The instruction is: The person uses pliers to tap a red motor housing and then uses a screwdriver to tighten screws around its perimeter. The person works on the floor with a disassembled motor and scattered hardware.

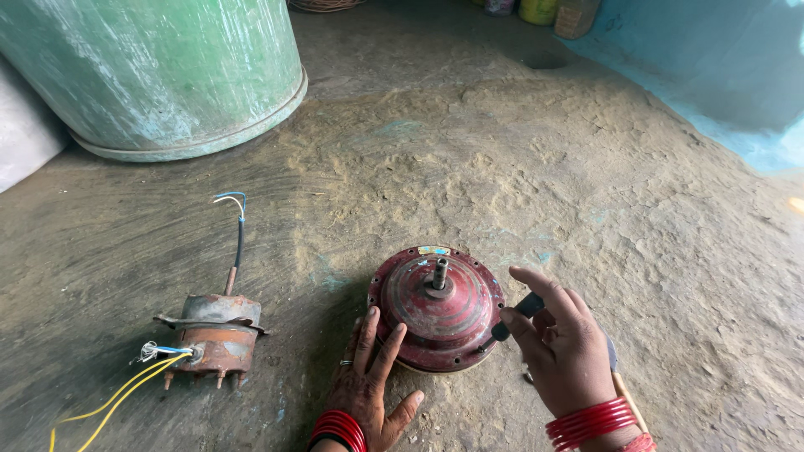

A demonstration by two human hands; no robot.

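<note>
A round dark-red metal motor housing (440, 308) with a short shaft sticking up lies on the earthen floor. My left hand (368, 385) rests flat on the floor, its fingertips touching the housing's near left rim. My right hand (563, 350) is closed around a tool with a dark head (528, 305) and a wooden handle (630, 400); the head points at the housing's right edge. Both wrists carry red bangles.
A rusty motor core (216, 336) with yellow, blue and white wires lies at the left. A large green drum (159, 71) stands at the back left. A blue wall (737, 75) runs along the right, with containers at the far back.
</note>
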